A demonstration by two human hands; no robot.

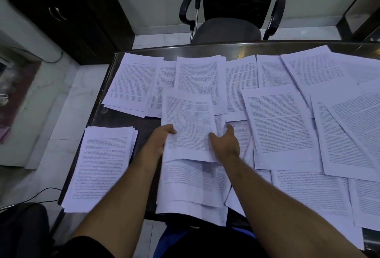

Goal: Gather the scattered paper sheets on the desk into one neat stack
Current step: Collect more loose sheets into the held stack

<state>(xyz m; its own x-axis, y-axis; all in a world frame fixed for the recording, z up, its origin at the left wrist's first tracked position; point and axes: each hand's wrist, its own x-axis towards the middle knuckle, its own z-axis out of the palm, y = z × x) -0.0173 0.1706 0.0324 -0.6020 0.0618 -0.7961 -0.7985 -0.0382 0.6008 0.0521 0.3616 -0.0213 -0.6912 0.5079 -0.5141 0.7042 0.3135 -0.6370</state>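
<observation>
Sheets cover most of my worktop, overlapping loosely from the upper middle of the frame to the right edge. One stack sits at lower left, roughly squared, so I judge the job barely begun; most paper is left to gather. A smaller pile lies at lower centre. Both my arms reach forward over it. My left hand pinches the left edge of a raised sheet; my right hand rests on it, fingers spread apart.
</observation>
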